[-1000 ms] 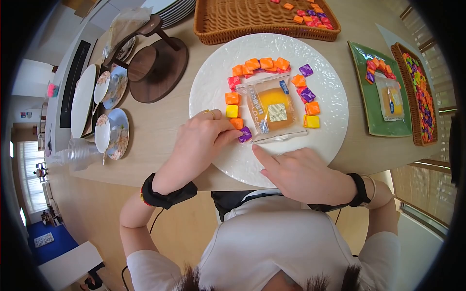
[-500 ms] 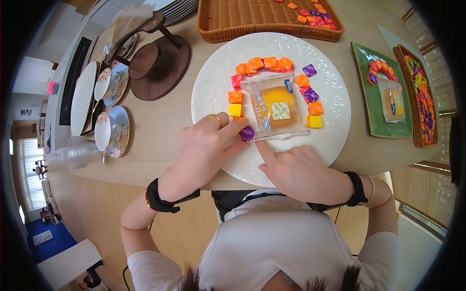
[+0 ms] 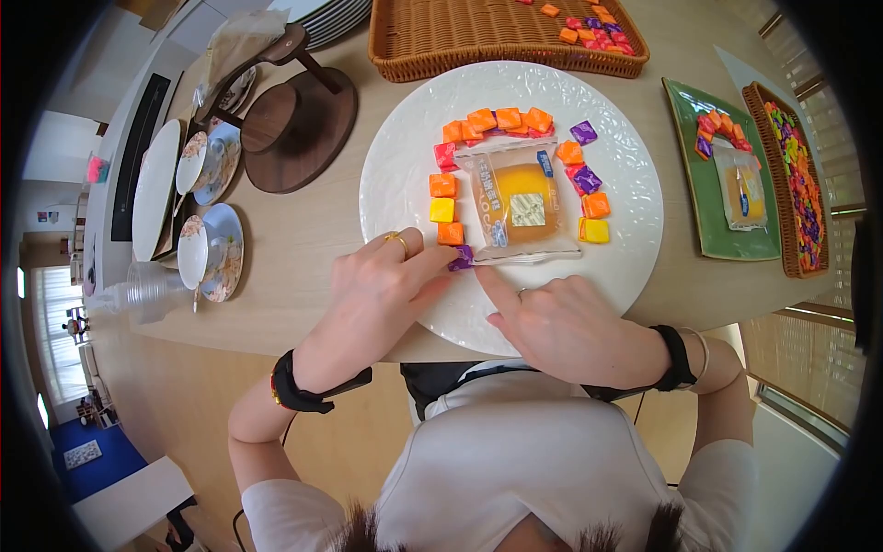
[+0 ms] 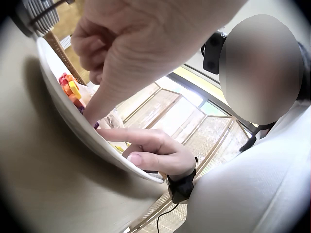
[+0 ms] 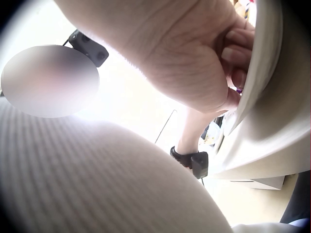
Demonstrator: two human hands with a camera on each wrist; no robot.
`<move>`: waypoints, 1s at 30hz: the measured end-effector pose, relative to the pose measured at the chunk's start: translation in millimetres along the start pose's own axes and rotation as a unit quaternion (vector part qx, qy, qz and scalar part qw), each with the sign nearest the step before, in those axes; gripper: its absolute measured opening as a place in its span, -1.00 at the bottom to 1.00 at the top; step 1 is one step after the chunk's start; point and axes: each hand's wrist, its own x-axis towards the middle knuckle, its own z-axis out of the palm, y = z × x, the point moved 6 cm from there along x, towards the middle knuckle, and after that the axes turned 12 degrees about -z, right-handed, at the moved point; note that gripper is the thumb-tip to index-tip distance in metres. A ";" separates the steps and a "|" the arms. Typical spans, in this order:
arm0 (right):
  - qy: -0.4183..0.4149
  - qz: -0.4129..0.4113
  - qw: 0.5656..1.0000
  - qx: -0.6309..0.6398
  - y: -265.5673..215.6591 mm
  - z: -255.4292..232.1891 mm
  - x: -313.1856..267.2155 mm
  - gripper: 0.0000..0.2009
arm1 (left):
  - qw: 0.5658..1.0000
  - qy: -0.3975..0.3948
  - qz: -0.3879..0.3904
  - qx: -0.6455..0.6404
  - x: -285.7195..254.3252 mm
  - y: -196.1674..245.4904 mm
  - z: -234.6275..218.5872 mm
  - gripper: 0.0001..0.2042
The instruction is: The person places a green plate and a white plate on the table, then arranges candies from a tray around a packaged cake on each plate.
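Observation:
On a large white plate (image 3: pixel 395 175), wrapped square candies form an arch around a packaged yellow cake (image 3: pixel 538 198). The left hand (image 3: pixel 382 285) holds a purple wrapped candy (image 3: pixel 462 258) between index finger and thumb, partly covering it. That candy sits at the arch's lower left end, just under an orange candy (image 3: pixel 450 234). From the other side, the right hand (image 3: pixel 575 322) points a straight index finger to the purple candy's edge, by the package's lower corner. Its other fingers are bent. In the left wrist view the right index fingertip (image 4: pixel 103 131) comes close to the left thumb.
Behind the plate stands a wicker tray (image 3: pixel 391 64) with loose candies. To the right are a green plate (image 3: pixel 736 244) with a similar arrangement and a candy-filled basket (image 3: pixel 791 175). A dark wooden stand (image 3: pixel 299 147), floral cups and saucers (image 3: pixel 225 248), and plastic cups (image 3: pixel 152 290) occupy the left.
The purple candy has shifted slightly left, more under the orange one. The left hand has drawn slightly down, uncovering the orange candy. The right index finger stays near the package corner.

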 end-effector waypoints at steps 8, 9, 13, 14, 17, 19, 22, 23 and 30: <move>-0.042 -0.012 0.999 -0.002 -3.2 -1.9 7.2 -0.49 | 1.000 0.017 -0.006 -0.004 -4.5 -3.9 -1.2 -0.73; -0.042 -0.012 0.999 -0.002 -2.4 0.4 6.8 -0.49 | 1.000 0.012 -0.016 -0.022 -4.7 -5.2 -1.8 -0.74; -0.018 -0.013 1.000 0.005 -4.8 0.1 1.8 -0.46 | 0.995 0.025 -0.057 -0.075 1.6 -12.2 -9.8 -0.78; -0.028 -0.013 1.000 0.005 -6.5 -2.0 0.3 -0.46 | 0.995 0.025 -0.056 -0.075 5.8 -13.2 -11.2 -0.78; -0.029 -0.051 0.998 0.025 -10.8 -9.3 -5.1 -0.33 | 0.995 0.059 -0.044 -0.067 20.6 -16.2 -16.4 -0.73; -0.016 -0.042 0.999 0.027 -9.4 -20.3 -9.9 -0.36 | 0.997 0.042 -0.022 -0.066 29.3 -15.5 -13.2 -0.62; 0.029 -0.021 0.999 0.023 -3.9 -30.8 -20.2 -0.42 | 0.998 0.017 -0.015 -0.054 38.9 -13.8 -10.2 -0.66; 0.061 -0.009 0.998 0.017 -1.2 -35.7 -24.6 -0.45 | 0.998 0.017 -0.013 -0.055 40.8 -15.1 -8.5 -0.66; 0.105 0.058 0.992 0.030 15.9 -53.1 -42.8 -0.50 | 0.998 0.012 -0.017 -0.053 42.8 -20.0 -2.1 -0.73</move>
